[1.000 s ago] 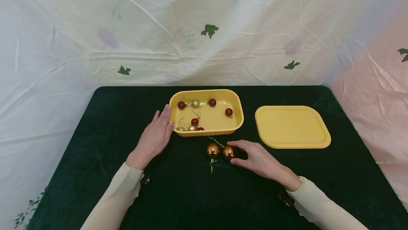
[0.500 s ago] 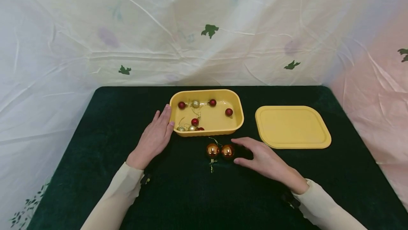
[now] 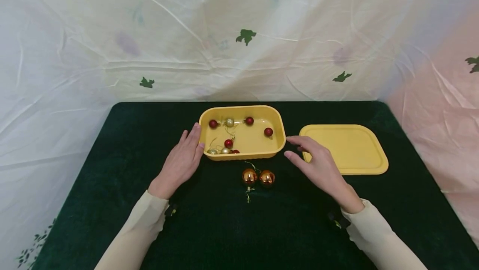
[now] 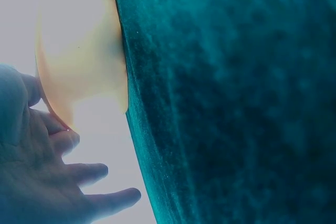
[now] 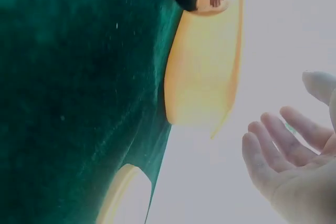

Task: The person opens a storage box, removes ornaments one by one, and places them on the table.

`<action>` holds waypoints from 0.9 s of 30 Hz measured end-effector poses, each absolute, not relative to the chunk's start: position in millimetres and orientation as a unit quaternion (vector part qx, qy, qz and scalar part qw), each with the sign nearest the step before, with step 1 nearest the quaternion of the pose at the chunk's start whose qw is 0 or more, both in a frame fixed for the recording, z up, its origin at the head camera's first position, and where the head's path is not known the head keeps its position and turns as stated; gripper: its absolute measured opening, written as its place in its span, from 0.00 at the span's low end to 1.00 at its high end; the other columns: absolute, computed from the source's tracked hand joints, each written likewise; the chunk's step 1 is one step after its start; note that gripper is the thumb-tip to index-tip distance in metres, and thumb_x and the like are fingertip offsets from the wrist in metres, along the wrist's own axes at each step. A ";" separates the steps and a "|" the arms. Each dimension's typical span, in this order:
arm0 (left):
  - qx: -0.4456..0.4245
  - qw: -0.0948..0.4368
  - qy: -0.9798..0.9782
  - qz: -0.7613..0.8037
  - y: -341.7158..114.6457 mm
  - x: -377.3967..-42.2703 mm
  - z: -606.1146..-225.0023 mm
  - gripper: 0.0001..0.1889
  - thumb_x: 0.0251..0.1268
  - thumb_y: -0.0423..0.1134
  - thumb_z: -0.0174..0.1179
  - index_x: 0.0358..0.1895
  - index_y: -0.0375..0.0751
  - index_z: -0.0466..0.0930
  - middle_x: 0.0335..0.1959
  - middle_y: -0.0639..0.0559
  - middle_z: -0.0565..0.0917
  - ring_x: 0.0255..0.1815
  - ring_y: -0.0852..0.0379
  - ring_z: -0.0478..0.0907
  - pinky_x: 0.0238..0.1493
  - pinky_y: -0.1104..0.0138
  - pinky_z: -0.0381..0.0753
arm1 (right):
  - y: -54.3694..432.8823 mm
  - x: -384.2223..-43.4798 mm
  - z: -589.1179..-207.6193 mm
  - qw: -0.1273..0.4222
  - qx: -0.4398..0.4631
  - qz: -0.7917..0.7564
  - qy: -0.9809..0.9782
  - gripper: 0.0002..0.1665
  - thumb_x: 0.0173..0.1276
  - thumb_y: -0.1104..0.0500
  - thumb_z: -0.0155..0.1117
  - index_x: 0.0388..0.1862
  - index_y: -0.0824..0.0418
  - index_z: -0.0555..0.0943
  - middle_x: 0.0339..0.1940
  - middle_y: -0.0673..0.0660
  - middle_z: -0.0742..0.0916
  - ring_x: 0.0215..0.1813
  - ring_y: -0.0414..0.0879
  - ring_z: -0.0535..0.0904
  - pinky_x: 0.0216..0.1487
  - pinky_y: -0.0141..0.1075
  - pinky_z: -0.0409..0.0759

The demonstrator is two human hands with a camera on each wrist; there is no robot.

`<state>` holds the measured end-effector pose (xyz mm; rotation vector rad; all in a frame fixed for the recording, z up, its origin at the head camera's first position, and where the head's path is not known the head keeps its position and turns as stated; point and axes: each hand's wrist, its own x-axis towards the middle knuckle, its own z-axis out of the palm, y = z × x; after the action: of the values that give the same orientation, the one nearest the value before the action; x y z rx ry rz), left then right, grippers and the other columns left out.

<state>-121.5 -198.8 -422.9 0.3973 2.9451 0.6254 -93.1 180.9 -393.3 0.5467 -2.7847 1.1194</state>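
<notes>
Between your two hands, towards the far side of the table (image 3: pixel 239 236), sits the box (image 3: pixel 260 154), its long axis running left to right, so each hand faces one of its short ends. Inside it lie small red baubles (image 3: pixel 268 132) and gold baubles (image 3: pixel 230 122), with room left at the right end. Just in front of its near wall, on your side, the left copper bauble (image 3: pixel 249 177) and the right copper bauble (image 3: pixel 267 178) lie side by side.

Your left hand (image 3: pixel 179 159) is the nearer to the box: its fingers, fairly straight, rest against the left end without gripping. Your right hand (image 3: pixel 318 162) holds nothing, fingers loosely bent, just beyond the right end; your right wrist view suggests a gap there. That hand is also the nearer to the copper pair, which lies to its left and closer to you. Beyond it on the right, the lid (image 3: pixel 349 147) lies flat, long axis also left to right.
</notes>
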 end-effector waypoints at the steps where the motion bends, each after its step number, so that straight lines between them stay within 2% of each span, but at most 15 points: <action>1: 0.131 0.051 0.968 0.206 -198.7 -121.6 -422.6 0.35 0.87 0.51 0.34 0.85 0.45 0.31 0.86 0.46 0.40 0.85 0.44 0.42 0.82 0.45 0.45 | 180.3 -95.8 -393.3 0.049 0.178 0.364 -0.913 0.29 0.77 0.46 0.65 0.70 0.60 0.78 0.67 0.60 0.82 0.61 0.59 0.81 0.61 0.58 0.80; 5: 0.132 0.049 0.968 0.206 -199.2 -122.0 -421.6 0.35 0.87 0.51 0.35 0.85 0.45 0.32 0.86 0.45 0.41 0.85 0.43 0.42 0.82 0.45 0.46 | 176.7 -106.4 -394.7 0.040 0.169 0.337 -0.925 0.36 0.77 0.43 0.63 0.76 0.60 0.72 0.76 0.61 0.75 0.72 0.61 0.72 0.68 0.63 0.73; 8: 0.122 0.056 0.968 0.211 -199.8 -121.6 -420.5 0.35 0.87 0.53 0.35 0.85 0.48 0.32 0.86 0.46 0.41 0.85 0.41 0.42 0.80 0.40 0.48 | 173.5 -114.3 -397.1 0.016 0.161 0.306 -0.938 0.40 0.78 0.40 0.60 0.80 0.60 0.67 0.82 0.59 0.66 0.79 0.62 0.63 0.73 0.65 0.65; 12: 0.106 0.067 0.969 0.213 -199.6 -121.7 -417.9 0.35 0.87 0.55 0.34 0.86 0.50 0.35 0.86 0.48 0.41 0.85 0.37 0.41 0.76 0.33 0.49 | 169.9 -122.2 -400.3 -0.019 0.157 0.279 -0.947 0.44 0.79 0.38 0.57 0.83 0.60 0.60 0.86 0.57 0.57 0.83 0.61 0.54 0.77 0.63 0.58; 15: 0.101 0.059 0.971 0.209 -198.1 -123.1 -415.7 0.34 0.87 0.55 0.35 0.86 0.48 0.41 0.86 0.48 0.41 0.85 0.37 0.42 0.76 0.32 0.49 | 168.6 -126.5 -403.5 -0.038 0.159 0.269 -0.949 0.46 0.80 0.37 0.55 0.85 0.61 0.56 0.87 0.57 0.52 0.85 0.59 0.48 0.79 0.63 0.54; 22: 0.117 0.010 0.967 0.227 -186.7 -126.9 -404.2 0.33 0.85 0.52 0.45 0.84 0.42 0.53 0.86 0.45 0.48 0.84 0.39 0.46 0.79 0.37 0.48 | 169.5 -133.1 -410.4 -0.066 0.167 0.265 -0.947 0.49 0.80 0.34 0.51 0.86 0.60 0.51 0.87 0.56 0.48 0.86 0.58 0.44 0.80 0.61 0.51; 27: 0.150 -0.012 0.950 0.275 -174.6 -131.1 -396.4 0.32 0.83 0.53 0.50 0.80 0.41 0.62 0.81 0.43 0.61 0.80 0.42 0.59 0.77 0.42 0.59 | 167.6 -135.2 -413.3 -0.079 0.171 0.271 -0.944 0.49 0.81 0.35 0.51 0.86 0.60 0.49 0.87 0.58 0.49 0.86 0.58 0.45 0.80 0.60 0.51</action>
<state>-131.1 -174.6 -396.4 0.4764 3.0067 0.8710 -135.2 167.6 -413.3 0.5669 -3.1251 0.8964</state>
